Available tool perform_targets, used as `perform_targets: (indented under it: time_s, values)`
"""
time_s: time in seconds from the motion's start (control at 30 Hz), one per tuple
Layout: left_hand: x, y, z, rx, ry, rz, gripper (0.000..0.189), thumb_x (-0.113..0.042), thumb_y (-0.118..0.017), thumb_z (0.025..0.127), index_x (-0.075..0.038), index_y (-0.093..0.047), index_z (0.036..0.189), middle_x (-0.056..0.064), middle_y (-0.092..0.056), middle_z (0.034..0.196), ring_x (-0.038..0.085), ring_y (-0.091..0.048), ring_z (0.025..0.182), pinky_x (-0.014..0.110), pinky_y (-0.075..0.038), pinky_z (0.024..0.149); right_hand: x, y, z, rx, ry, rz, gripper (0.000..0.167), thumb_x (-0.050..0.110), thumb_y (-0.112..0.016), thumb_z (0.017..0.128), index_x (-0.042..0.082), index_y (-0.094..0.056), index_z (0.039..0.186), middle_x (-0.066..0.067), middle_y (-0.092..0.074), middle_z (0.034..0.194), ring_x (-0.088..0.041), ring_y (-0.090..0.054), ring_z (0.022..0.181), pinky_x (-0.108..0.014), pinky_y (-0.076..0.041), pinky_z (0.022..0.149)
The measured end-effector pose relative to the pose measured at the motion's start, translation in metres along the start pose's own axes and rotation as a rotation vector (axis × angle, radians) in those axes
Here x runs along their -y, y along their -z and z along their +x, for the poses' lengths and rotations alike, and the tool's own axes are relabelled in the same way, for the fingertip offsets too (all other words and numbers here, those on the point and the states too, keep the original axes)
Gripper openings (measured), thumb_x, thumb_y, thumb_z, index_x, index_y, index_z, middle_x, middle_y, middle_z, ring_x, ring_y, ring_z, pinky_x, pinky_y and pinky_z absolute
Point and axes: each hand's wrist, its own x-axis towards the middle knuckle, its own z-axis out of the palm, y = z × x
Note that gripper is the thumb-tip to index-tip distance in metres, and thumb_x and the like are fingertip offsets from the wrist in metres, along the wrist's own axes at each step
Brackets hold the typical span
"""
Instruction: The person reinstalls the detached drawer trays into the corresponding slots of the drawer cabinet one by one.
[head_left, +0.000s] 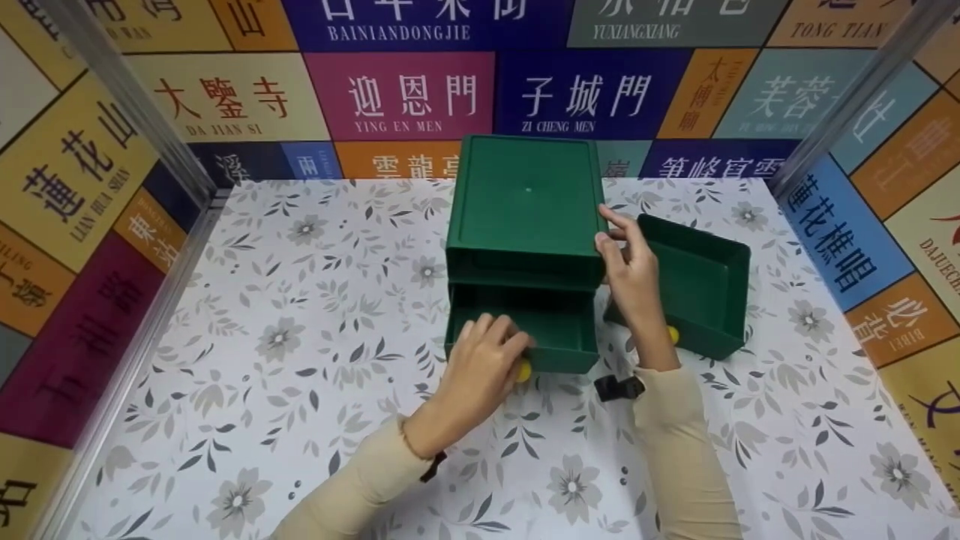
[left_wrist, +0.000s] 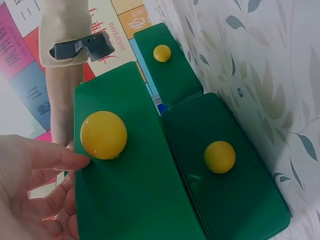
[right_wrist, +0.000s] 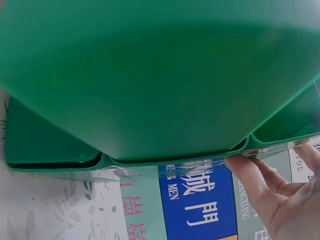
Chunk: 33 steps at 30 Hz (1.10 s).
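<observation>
A green drawer cabinet (head_left: 529,195) stands at the back middle of the table, its top slot bare. Below that slot, a green drawer (head_left: 559,330) is pulled partway out, showing an empty inside and a yellow knob (left_wrist: 103,135). My left hand (head_left: 484,360) pinches the top edge of this drawer's front, thumb outside and fingers over the inside. Against the cabinet's right side rests my right hand (head_left: 634,274), with its thumb and index fingertip at the upper edge. In the left wrist view, a lower drawer (left_wrist: 240,195) sits pushed in underneath.
A removed green drawer (head_left: 694,277) with its own yellow knob (left_wrist: 162,53) lies right of the cabinet, close beside my right forearm. The flower-patterned tabletop (head_left: 360,247) is bounded by panels of coloured lettering (head_left: 397,94) at the back and both sides.
</observation>
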Motion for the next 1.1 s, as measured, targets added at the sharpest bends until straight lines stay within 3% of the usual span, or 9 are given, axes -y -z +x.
perform_targets:
  time_s: [0.23, 0.5, 0.77, 0.97, 1.1]
  values:
    - [0.004, -0.006, 0.005, -0.013, -0.002, -0.004, 0.009, -0.01, -0.066, 0.083, -0.016, -0.069, 0.09, -0.001, -0.057, 0.085, 0.015, -0.046, 0.075, 0.026, -0.034, 0.062, -0.034, -0.001, 0.008, -0.016, 0.003, 0.009, 0.038, 0.016, -0.046, 0.097, 0.016, -0.05, 0.134, 0.001, -0.053, 0.096, -0.006, -0.04, 0.056, -0.019, -0.038, 0.049]
    - [0.009, -0.012, 0.012, -0.034, -0.002, -0.009, 0.013, -0.008, -0.066, 0.08, -0.016, -0.068, 0.09, 0.0, -0.056, 0.085, 0.015, -0.045, 0.074, 0.026, -0.034, 0.062, -0.038, 0.0, 0.008, -0.012, 0.0, 0.007, 0.036, 0.024, -0.045, 0.097, 0.025, -0.051, 0.133, -0.002, -0.054, 0.102, -0.012, -0.045, 0.065, -0.02, -0.039, 0.05]
    - [0.016, -0.021, 0.023, -0.074, 0.014, -0.003, 0.014, -0.006, -0.065, 0.08, -0.017, -0.069, 0.089, 0.0, -0.057, 0.084, 0.016, -0.048, 0.075, 0.027, -0.035, 0.062, -0.033, 0.0, 0.009, -0.009, -0.043, 0.003, 0.037, 0.022, -0.046, 0.097, 0.023, -0.05, 0.134, 0.0, -0.055, 0.104, -0.015, -0.045, 0.066, -0.019, -0.038, 0.05]
    - [0.022, -0.026, 0.03, -0.098, 0.028, -0.008, 0.013, -0.007, -0.063, 0.083, -0.016, -0.069, 0.089, 0.0, -0.058, 0.084, 0.016, -0.048, 0.074, 0.027, -0.034, 0.062, -0.005, 0.0, 0.002, -0.006, -0.037, 0.0, 0.038, 0.014, -0.044, 0.097, 0.009, -0.049, 0.135, -0.006, -0.055, 0.104, -0.019, -0.046, 0.067, -0.018, -0.037, 0.051]
    - [0.027, -0.03, 0.034, -0.12, 0.04, -0.011, 0.015, -0.006, -0.063, 0.082, -0.017, -0.069, 0.089, 0.0, -0.057, 0.084, 0.016, -0.048, 0.074, 0.027, -0.033, 0.061, 0.001, 0.0, 0.001, 0.001, -0.042, -0.001, 0.038, 0.013, -0.044, 0.097, 0.007, -0.048, 0.135, -0.006, -0.055, 0.104, -0.02, -0.046, 0.068, -0.017, -0.038, 0.052]
